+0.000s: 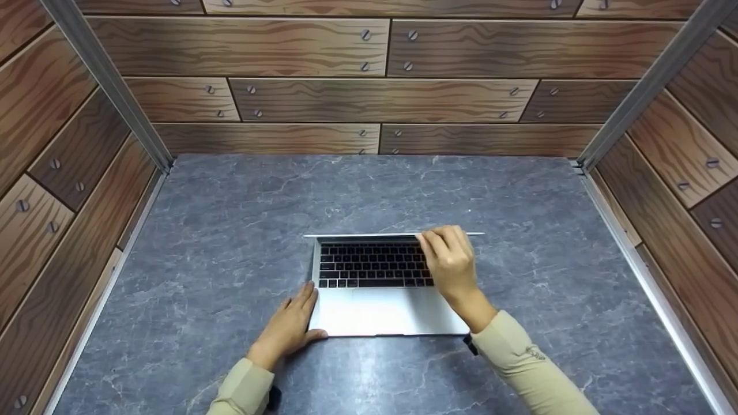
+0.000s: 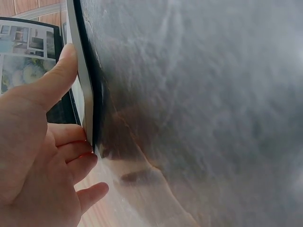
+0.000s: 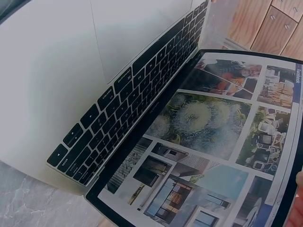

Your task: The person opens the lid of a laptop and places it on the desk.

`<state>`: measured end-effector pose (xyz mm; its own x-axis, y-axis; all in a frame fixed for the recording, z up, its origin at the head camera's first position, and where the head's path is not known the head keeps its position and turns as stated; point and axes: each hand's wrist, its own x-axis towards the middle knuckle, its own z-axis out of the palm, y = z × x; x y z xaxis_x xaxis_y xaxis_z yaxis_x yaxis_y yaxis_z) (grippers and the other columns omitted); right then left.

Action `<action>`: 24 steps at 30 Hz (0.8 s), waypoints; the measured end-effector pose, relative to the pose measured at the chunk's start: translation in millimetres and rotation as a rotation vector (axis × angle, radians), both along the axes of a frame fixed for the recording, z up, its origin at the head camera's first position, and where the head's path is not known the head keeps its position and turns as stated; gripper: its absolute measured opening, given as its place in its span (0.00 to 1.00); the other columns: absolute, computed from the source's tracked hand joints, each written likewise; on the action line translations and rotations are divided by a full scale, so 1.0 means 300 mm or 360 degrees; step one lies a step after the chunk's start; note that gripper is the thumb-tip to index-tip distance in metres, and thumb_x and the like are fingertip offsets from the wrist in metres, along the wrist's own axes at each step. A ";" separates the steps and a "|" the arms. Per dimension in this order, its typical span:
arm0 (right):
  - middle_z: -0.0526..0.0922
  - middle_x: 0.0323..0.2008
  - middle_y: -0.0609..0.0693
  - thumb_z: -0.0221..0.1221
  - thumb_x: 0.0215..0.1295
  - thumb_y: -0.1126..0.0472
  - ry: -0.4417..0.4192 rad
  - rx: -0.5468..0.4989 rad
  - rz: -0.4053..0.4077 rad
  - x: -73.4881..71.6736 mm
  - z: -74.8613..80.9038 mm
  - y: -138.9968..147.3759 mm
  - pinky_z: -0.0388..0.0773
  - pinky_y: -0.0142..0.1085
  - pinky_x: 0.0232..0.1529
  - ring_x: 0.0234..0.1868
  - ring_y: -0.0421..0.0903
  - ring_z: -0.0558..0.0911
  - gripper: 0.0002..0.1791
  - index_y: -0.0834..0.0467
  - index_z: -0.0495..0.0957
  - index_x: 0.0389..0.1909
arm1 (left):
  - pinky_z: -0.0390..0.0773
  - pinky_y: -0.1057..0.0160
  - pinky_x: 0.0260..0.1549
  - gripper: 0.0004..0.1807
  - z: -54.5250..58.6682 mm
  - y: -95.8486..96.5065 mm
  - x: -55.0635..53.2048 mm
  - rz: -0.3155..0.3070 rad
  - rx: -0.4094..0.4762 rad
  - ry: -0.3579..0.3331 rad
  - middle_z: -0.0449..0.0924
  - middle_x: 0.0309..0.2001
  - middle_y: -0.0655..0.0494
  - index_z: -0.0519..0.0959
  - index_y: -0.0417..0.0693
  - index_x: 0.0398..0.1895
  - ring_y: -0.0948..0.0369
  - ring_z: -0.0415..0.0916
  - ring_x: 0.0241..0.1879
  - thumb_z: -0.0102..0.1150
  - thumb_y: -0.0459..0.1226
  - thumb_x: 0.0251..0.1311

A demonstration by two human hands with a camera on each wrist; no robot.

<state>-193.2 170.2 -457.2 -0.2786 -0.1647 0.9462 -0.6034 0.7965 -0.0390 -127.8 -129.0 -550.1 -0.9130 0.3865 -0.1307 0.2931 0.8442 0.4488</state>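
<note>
enclosed at far, left and right edges by plank-patterned walls [image 1: 311, 101] with slotted screw heads [image 1: 365, 35]. surfaced across the bench [image 1: 230, 202] in pale-veined grey marbling. fitted with metal posts [image 1: 112, 89] at both far corners. lit to a glare [image 1: 364, 374] midway between side edges.

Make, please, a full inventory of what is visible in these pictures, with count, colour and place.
Laptop: 1, silver, on the table
Lid: 1, silver edge, raised at the laptop's back
Screen: 1, black border, colourful pictures, inside the lid
Keyboard: 1, black keys, laptop base
Trackpad: 1, silver, in front of keyboard
Table: 1, grey marbled, under the laptop
Walls: 3, brown wood pattern, back and both sides
Posts: 2, grey, back corners
Rails: 2, silvery, table's sides
Black wrist pieces: 2, black, by the cuffs
Sleeves: 2, beige, both arms
Left hand: 1, bare, touching laptop's left front corner
Right hand: 1, bare, pinching lid's top edge
</note>
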 end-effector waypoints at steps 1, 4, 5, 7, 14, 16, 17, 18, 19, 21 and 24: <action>0.78 0.21 0.55 0.60 0.65 0.60 0.0014 0.0004 -0.0012 -0.001 -0.001 -0.001 0.74 0.36 0.27 0.24 0.49 0.75 0.16 0.67 0.81 0.21 | 0.58 0.37 0.71 0.49 0.000 0.001 0.000 0.0000 0.0000 0.0000 0.53 0.74 0.35 0.57 0.30 0.71 0.42 0.52 0.75 0.63 0.52 0.55; 0.78 0.20 0.55 0.60 0.65 0.61 0.0088 0.0010 -0.0048 -0.004 -0.008 -0.008 0.72 0.37 0.25 0.22 0.49 0.74 0.15 0.67 0.82 0.21 | 0.58 0.37 0.71 0.49 -0.001 0.003 -0.001 0.0000 -0.0003 0.0008 0.53 0.74 0.35 0.57 0.29 0.71 0.42 0.52 0.75 0.63 0.52 0.55; 0.78 0.20 0.56 0.60 0.65 0.62 0.0121 0.0012 -0.0064 -0.005 -0.011 -0.011 0.72 0.37 0.25 0.22 0.49 0.74 0.15 0.67 0.82 0.21 | 0.58 0.37 0.70 0.49 0.000 0.003 -0.001 -0.0003 -0.0004 0.0015 0.54 0.74 0.35 0.57 0.29 0.70 0.42 0.53 0.75 0.64 0.52 0.55; 0.79 0.21 0.56 0.61 0.63 0.64 0.0188 0.0012 -0.0095 -0.005 -0.020 -0.019 0.75 0.37 0.26 0.22 0.50 0.76 0.13 0.67 0.83 0.23 | 0.58 0.37 0.71 0.49 0.001 0.003 -0.002 0.0002 -0.0004 0.0016 0.53 0.74 0.35 0.57 0.29 0.71 0.42 0.53 0.75 0.63 0.52 0.55; 0.85 0.29 0.61 0.59 0.65 0.63 0.0233 0.0077 -0.0178 0.022 -0.071 -0.031 0.84 0.45 0.45 0.33 0.55 0.84 0.13 0.70 0.85 0.34 | 0.58 0.38 0.71 0.49 0.000 -0.004 0.003 0.0018 0.0010 0.0007 0.54 0.74 0.36 0.57 0.30 0.71 0.42 0.52 0.75 0.64 0.52 0.54; 0.85 0.33 0.63 0.56 0.68 0.59 0.0193 0.0134 -0.0189 0.034 -0.090 -0.027 0.83 0.47 0.49 0.38 0.57 0.84 0.17 0.71 0.84 0.38 | 0.58 0.38 0.70 0.49 0.000 -0.006 0.006 0.0023 0.0004 0.0007 0.54 0.74 0.36 0.58 0.30 0.71 0.42 0.52 0.75 0.64 0.52 0.54; 0.85 0.35 0.63 0.54 0.69 0.57 0.0162 0.0160 -0.0187 0.040 -0.099 -0.025 0.82 0.46 0.52 0.40 0.58 0.84 0.20 0.72 0.83 0.40 | 0.59 0.38 0.70 0.49 0.001 -0.006 0.007 0.0022 -0.0006 0.0008 0.54 0.74 0.36 0.58 0.31 0.71 0.43 0.53 0.75 0.64 0.52 0.54; 0.84 0.37 0.64 0.52 0.70 0.56 0.0131 0.0186 -0.0188 0.045 -0.107 -0.021 0.81 0.46 0.56 0.42 0.59 0.84 0.22 0.73 0.82 0.41 | 0.59 0.38 0.70 0.49 0.001 -0.006 0.008 0.0020 -0.0017 0.0010 0.54 0.74 0.36 0.58 0.31 0.71 0.43 0.53 0.75 0.64 0.53 0.55; 0.84 0.38 0.65 0.51 0.71 0.55 0.0098 0.0206 -0.0180 0.050 -0.114 -0.018 0.79 0.45 0.59 0.44 0.60 0.83 0.23 0.73 0.81 0.43 | 0.59 0.38 0.70 0.48 0.000 -0.006 0.008 0.0019 -0.0027 0.0010 0.54 0.74 0.36 0.58 0.31 0.71 0.43 0.53 0.75 0.63 0.53 0.55; 0.82 0.42 0.67 0.48 0.72 0.53 0.0028 0.0239 -0.0162 0.057 -0.126 -0.010 0.72 0.43 0.68 0.48 0.62 0.81 0.26 0.75 0.80 0.46 | 0.59 0.37 0.70 0.48 0.000 -0.005 0.007 0.0007 -0.0049 0.0025 0.55 0.74 0.36 0.58 0.31 0.71 0.43 0.54 0.75 0.63 0.54 0.55; 0.80 0.45 0.69 0.46 0.74 0.51 -0.0041 0.0278 -0.0129 0.063 -0.140 0.005 0.61 0.40 0.76 0.52 0.63 0.78 0.29 0.76 0.77 0.49 | 0.61 0.37 0.69 0.49 -0.001 -0.003 0.003 -0.0024 -0.0090 0.0077 0.56 0.74 0.37 0.59 0.31 0.70 0.44 0.55 0.74 0.62 0.55 0.54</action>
